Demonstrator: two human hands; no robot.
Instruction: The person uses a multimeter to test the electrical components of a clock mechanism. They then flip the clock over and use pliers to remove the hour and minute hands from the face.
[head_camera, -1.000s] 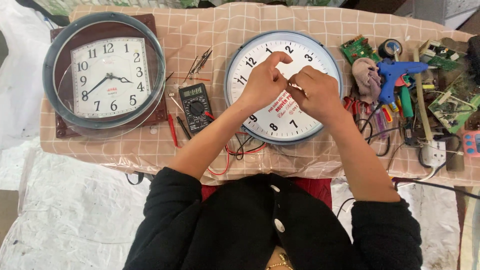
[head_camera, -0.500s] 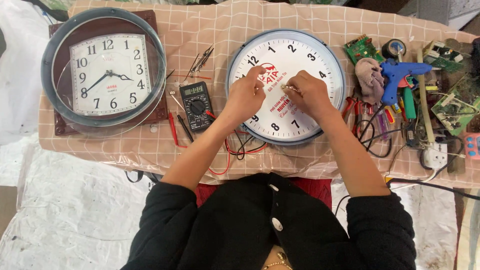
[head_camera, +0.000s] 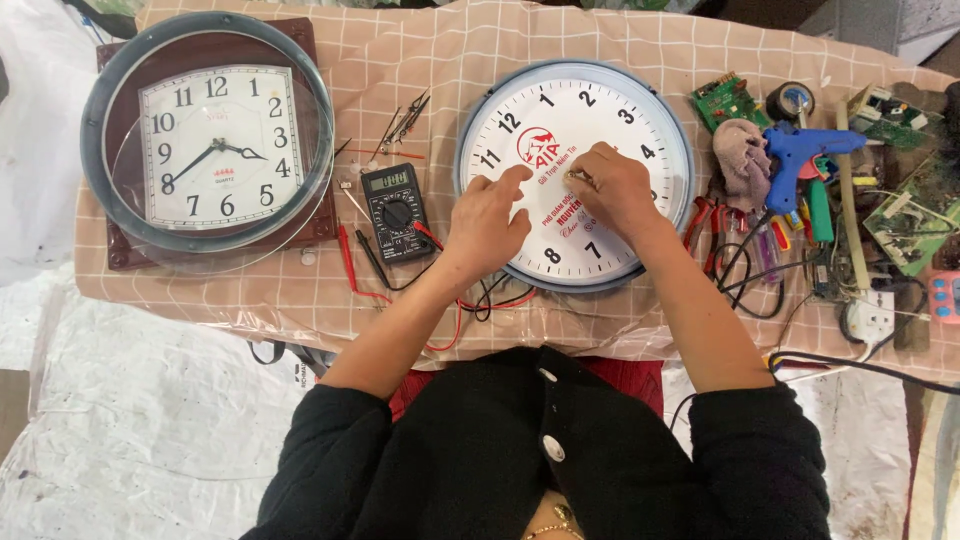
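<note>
Your round white clock face (head_camera: 590, 120), grey-rimmed with black numerals and red print, lies flat on the checked cloth (head_camera: 420, 40). Your left hand (head_camera: 487, 218) rests on it near nine o'clock, fingers loosely spread. Your right hand (head_camera: 610, 188) pinches something small at its centre. A multimeter (head_camera: 397, 211) lies at nine o'clock.

Bright, even light; sharp focus

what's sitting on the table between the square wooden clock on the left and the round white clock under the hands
In the head view, a black multimeter with red and black probe leads lies between the wooden clock and the round white clock, with loose clock hands above it on the checked cloth.
</note>
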